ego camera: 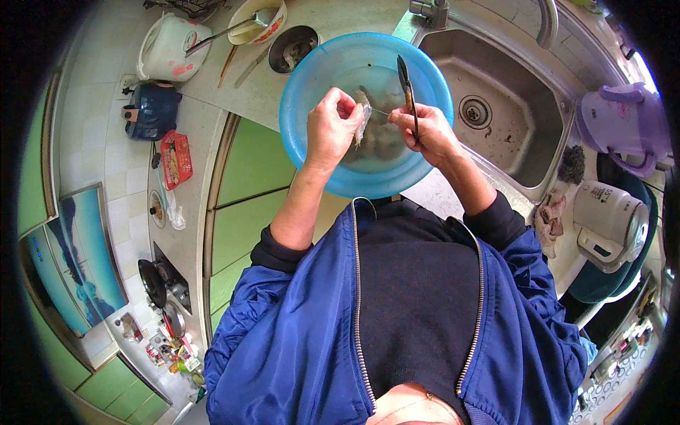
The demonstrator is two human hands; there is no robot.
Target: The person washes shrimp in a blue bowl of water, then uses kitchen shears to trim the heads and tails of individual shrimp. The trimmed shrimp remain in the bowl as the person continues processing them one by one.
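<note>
A pale, translucent shrimp [363, 118] is pinched between the thumb and fingers of my left hand [332, 127], above a blue plastic basin [297, 114]. My right hand [431, 133] holds black-bladed scissors [406, 79], their blades pointing away from me. The same hand's thumb and forefinger pinch one end of a thin strand or pick [380, 111], which reaches the shrimp; I cannot tell which it is. Cloudy water with blurred greyish-brown shapes [388, 143] lies in the basin below both hands.
Right of the basin is a stainless steel sink [499, 79] with bits near its drain. Behind the basin's left stand a metal bowl [294, 49] with greyish pieces, a knife [252, 68] and a flowered bowl [257, 24]. A red basket [176, 159] sits left, a white kettle [605, 223] right.
</note>
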